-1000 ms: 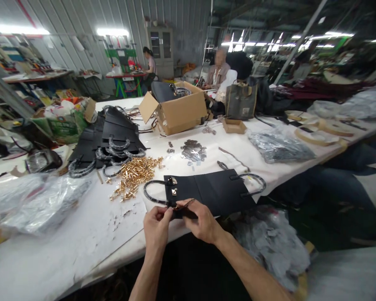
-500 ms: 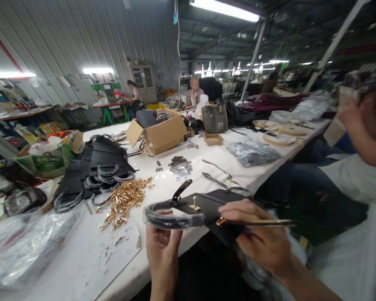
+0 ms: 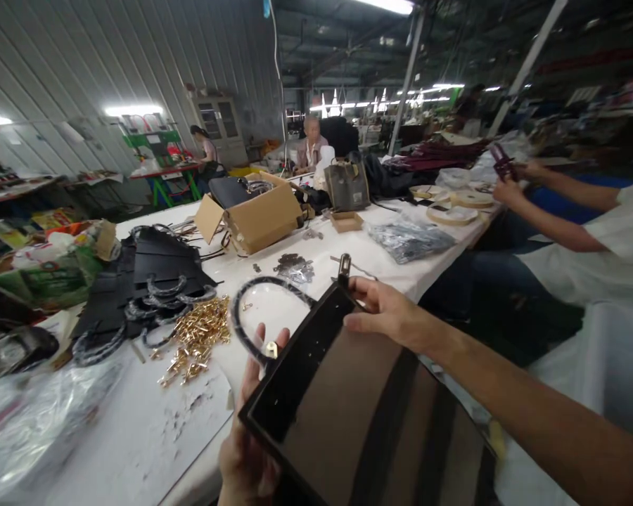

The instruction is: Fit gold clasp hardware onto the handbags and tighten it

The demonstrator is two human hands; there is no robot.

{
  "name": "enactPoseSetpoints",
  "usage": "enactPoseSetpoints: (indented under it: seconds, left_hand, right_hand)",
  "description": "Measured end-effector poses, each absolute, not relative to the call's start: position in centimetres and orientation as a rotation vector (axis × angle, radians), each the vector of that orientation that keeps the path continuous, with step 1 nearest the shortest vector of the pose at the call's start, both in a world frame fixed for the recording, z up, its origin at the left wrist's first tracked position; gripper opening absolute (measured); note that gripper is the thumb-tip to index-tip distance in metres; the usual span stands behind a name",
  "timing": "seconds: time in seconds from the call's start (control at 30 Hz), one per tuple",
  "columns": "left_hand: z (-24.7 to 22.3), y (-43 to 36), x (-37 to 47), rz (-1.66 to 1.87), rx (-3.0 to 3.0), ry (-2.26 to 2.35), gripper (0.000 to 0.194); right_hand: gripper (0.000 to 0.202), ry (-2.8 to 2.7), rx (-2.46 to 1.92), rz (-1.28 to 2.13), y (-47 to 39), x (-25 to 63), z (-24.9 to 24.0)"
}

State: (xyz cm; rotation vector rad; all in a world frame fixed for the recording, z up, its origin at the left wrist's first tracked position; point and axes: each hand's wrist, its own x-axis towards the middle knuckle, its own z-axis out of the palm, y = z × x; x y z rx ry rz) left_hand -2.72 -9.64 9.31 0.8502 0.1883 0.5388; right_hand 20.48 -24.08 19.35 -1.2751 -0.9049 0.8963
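Note:
A dark bag panel (image 3: 359,393) with brown and black bands is held up at the lower middle, tilted. My left hand (image 3: 250,429) grips its left edge from behind, with fingertips showing beside a gold fitting (image 3: 271,349). My right hand (image 3: 382,309) pinches the panel's upper right corner, next to a metal-ended strap (image 3: 344,267). A plastic-wrapped black handle (image 3: 243,309) loops out from the panel's upper left edge. Left of it lies a pile of gold hardware (image 3: 203,334), beside stacked black panels (image 3: 158,260) with wrapped handles.
On the white table (image 3: 190,429) are an open cardboard box (image 3: 266,218), small dark metal plates (image 3: 294,268), a small box (image 3: 347,222) and a plastic-wrapped bundle (image 3: 411,239). A person's hands (image 3: 511,183) hold a maroon piece at the right.
The panel has been turned and raised, so its banded face now shows. My right hand has moved up to its corner, and the handle loop now stands upright. The view has shifted right.

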Motion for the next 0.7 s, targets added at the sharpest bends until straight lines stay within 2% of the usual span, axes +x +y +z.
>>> enactPoseSetpoints:
  seconds: [0.13, 0.23, 0.37, 0.47, 0.6, 0.7]
  left_hand:
    - [7.3, -8.4, -3.3, 0.655, 0.706, 0.377, 0.086]
    - [5.7, -6.7, -2.9, 0.793, 0.739, 0.556, 0.083]
    - [4.0, -3.9, -2.9, 0.941, 0.989, 0.833, 0.073]
    - [2.8, -1.9, -3.6, 0.933, 1.265, 1.071, 0.063]
    - [1.9, -0.9, -4.1, 0.990, 1.829, 1.298, 0.034]
    - [2.2, -2.0, -3.0, 1.129, 2.305, 1.173, 0.017]
  right_hand:
    - [0.055, -0.827, -1.325, 0.865, -19.9, 21.4, 9.0]
    - [0.054, -0.731, -1.339, 0.878, -17.9, 21.4, 4.5]
    - [0.059, -0.517, -1.355, 0.923, -15.4, 20.8, 1.7]
    - [0.054, -0.424, -1.429, 0.858, -13.8, 20.2, 0.1]
    - [0.047, -0.405, -1.637, 0.667, -12.5, 19.5, -1.8]
    - [0.046, -0.438, -1.736, 0.611, -12.3, 19.1, -2.4]
